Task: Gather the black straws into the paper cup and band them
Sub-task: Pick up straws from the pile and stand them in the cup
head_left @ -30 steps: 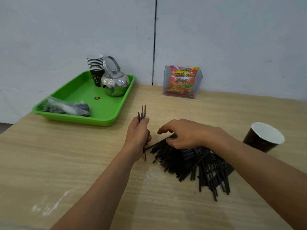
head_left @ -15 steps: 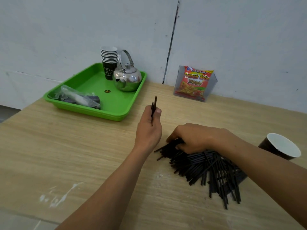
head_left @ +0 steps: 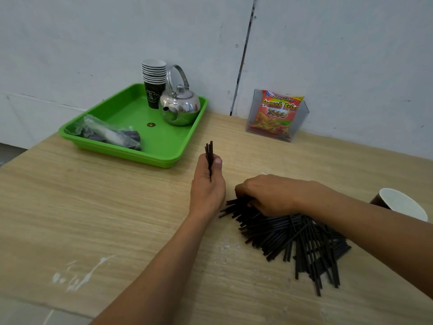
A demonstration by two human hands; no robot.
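A loose pile of black straws lies on the wooden table to the right of centre. My left hand is closed around a few black straws held upright, their tips poking above my fingers. My right hand rests palm down on the pile's left end, with its fingers curled over some straws; I cannot tell whether it grips them. A dark paper cup with a white inside stands at the right, partly hidden behind my right forearm.
A green tray at the back left holds a stack of paper cups, a steel kettle and a plastic bag. A snack packet in a clear holder stands against the wall. White smears mark the near table edge.
My left hand has lifted its few straws up and away from the pile. My right hand stayed on the pile's left end. The view has swung left and tilted.
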